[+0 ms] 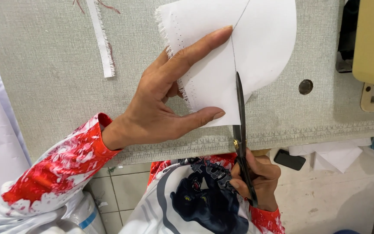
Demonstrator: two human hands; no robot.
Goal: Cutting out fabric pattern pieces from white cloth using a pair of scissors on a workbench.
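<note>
The white fabric piece [221, 47] lies flat on the grey-green surface [44, 65], its frayed, perforated edge turned toward the left and a thin pencilled line running down its middle from the top toward the near edge. The scissors [240, 125] sit right on that line: their long axis runs almost straight away from the person, the black blade tip pointing up along the line, so the cut runs lengthwise from the near edge of the fabric. The left hand [161, 104] rests on the fabric just left of the blade, spread wide, forefinger stretched along the upper part and thumb pressing near the lower edge. The right hand [256, 177] is below the surface's edge, fingers curled through the scissor handles. A frayed white strip [102, 41] lies well apart at upper left.
</note>
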